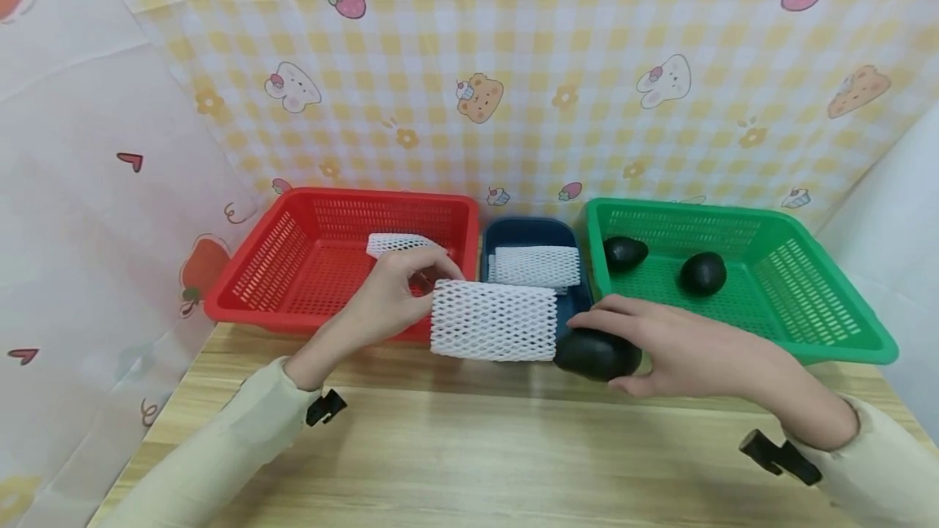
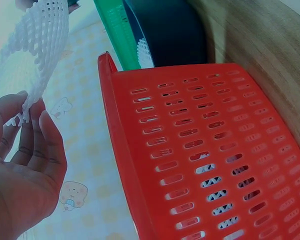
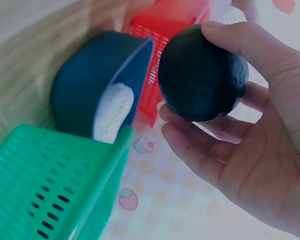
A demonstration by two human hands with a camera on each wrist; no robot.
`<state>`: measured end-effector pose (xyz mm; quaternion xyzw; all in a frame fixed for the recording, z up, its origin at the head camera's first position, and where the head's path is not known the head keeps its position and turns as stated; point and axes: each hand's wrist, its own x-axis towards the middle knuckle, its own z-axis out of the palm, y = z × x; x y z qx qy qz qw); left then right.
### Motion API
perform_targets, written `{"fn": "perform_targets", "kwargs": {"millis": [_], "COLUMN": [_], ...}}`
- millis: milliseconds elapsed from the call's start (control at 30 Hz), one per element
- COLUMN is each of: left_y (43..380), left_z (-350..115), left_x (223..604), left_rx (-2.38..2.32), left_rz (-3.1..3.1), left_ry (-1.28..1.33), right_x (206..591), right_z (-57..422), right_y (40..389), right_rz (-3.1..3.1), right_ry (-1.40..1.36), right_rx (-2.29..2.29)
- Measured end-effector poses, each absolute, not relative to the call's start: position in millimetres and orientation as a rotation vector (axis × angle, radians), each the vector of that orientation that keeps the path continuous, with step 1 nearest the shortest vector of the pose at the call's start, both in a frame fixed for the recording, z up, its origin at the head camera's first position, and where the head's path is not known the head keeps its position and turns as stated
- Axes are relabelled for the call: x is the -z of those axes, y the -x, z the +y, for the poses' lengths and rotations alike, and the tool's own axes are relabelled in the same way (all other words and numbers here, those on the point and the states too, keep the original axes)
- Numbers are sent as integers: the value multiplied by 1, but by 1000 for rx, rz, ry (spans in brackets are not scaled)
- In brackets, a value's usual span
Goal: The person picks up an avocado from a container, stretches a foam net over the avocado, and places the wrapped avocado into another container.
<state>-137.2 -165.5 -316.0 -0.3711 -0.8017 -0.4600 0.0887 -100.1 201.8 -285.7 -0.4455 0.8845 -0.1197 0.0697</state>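
Observation:
My left hand (image 1: 389,292) pinches one end of a white foam net sleeve (image 1: 493,320), thumb against fingers at its edge in the left wrist view. The sleeve is held up in front of the blue bin, its other end pointing right. Dark and rounded, an avocado (image 1: 597,354) sits in the grip of my right hand (image 1: 682,345), thumb on one side and fingers on the other in the right wrist view. One end of the avocado is at the sleeve's right opening; whether it is inside cannot be told.
A red basket (image 1: 257,318) on the left holds a white netted item (image 1: 399,244). More foam sleeves (image 1: 539,266) lie in the blue bin (image 1: 524,226). In the green basket (image 1: 829,267) are two avocados (image 1: 703,274). All stand on a wooden table (image 1: 469,463) before a patterned cloth.

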Motion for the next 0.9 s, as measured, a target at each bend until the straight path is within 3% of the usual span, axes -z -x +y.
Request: {"fn": "perform_targets", "kwargs": {"millis": [900], "left_y": [139], "left_z": [-160], "left_x": [323], "left_rx": [1397], "left_rz": [-2352], "left_ry": [1141], "right_x": [304], "right_z": [195], "right_y": [116], "right_rz": [2742], "right_ry": [1275], "right_rx": [652]}}
